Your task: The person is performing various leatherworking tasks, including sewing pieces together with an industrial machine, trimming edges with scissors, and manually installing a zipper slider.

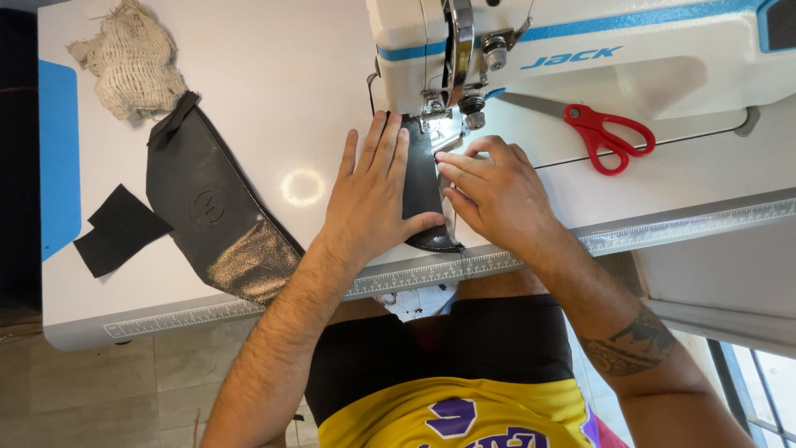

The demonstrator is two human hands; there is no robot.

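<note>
Mostly hidden, black leather piece (421,187) lies under left hand (365,199).

Bare forearms, a dark tattoo on the right one, yellow jersey with purple lettering, black shorts.

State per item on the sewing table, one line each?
black strip: flat under the machine's foot
left hand: pressed flat on strip
right hand: fingertips on strip edge
red scissors: closed, lying on machine bed
black panel: flat, untouched
mesh rag: crumpled
</note>
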